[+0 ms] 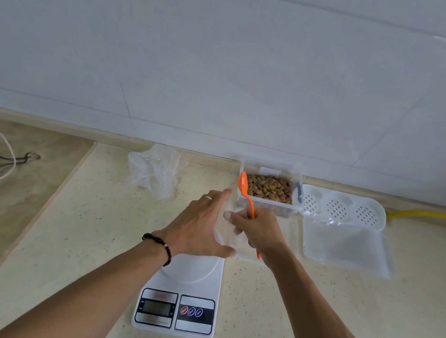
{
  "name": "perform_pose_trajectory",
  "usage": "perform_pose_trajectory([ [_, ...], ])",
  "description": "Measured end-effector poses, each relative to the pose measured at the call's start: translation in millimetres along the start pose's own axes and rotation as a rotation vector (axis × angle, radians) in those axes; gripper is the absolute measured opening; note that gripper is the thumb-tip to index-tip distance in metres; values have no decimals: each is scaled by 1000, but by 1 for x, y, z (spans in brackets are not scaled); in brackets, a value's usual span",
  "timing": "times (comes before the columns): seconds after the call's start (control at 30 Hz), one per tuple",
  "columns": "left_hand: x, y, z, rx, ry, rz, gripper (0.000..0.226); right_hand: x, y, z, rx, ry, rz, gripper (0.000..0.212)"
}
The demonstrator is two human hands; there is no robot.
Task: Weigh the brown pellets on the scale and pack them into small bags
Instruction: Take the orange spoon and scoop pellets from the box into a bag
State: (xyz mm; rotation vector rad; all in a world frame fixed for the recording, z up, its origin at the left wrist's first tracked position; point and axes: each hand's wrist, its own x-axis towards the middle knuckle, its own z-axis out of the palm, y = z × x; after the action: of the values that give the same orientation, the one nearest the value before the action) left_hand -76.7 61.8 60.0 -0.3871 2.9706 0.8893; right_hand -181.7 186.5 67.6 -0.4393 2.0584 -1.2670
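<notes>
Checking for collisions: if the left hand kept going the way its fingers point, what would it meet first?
Probably the clear tub of pellets, near its front-left corner. The left hand points up-right past the orange spoon leaning there, which it might brush first; depth is unclear.

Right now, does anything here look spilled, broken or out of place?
Nothing stands out. The brown pellets sit inside their clear container, none visible on the counter, and the scale lies flat.

Bright, even light; soft focus, wide-angle edge warp.
</notes>
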Motion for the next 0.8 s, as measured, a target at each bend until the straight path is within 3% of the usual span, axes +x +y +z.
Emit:
perform_pose_trajectory([
  [0.07, 2, 3, 2, 6, -41, -33, 134, 0, -2, 3, -21, 23, -12, 27],
  [0.13, 5, 3, 4, -23, -34, -58, 131, 1, -3, 4, -29, 45, -27, 29],
  [0.27, 7, -1, 9, -134, 123, -39, 91, 5, 2, 0, -42, 108, 3, 28],
  [0.37, 9, -2, 11, -86, 178, -4, 77, 6, 5, -2, -14, 77, 38, 25],
  [0.5, 15, -7, 12, -66, 228, -19, 75, 9, 6, -9, -3, 105, 95, 33],
  [0.6, 21, -13, 9, -54, 221, -47, 78, 13, 3, -26, -21, 116, 148, 28],
  [0.73, 31, -16, 9, -33, 208, -70, 79, 25, 2, -56, -266, 131, 65, 25],
  [0.8, 37, -14, 9, -14, 203, -76, 77, 31, 1, -70, -271, 161, 3, 17],
])
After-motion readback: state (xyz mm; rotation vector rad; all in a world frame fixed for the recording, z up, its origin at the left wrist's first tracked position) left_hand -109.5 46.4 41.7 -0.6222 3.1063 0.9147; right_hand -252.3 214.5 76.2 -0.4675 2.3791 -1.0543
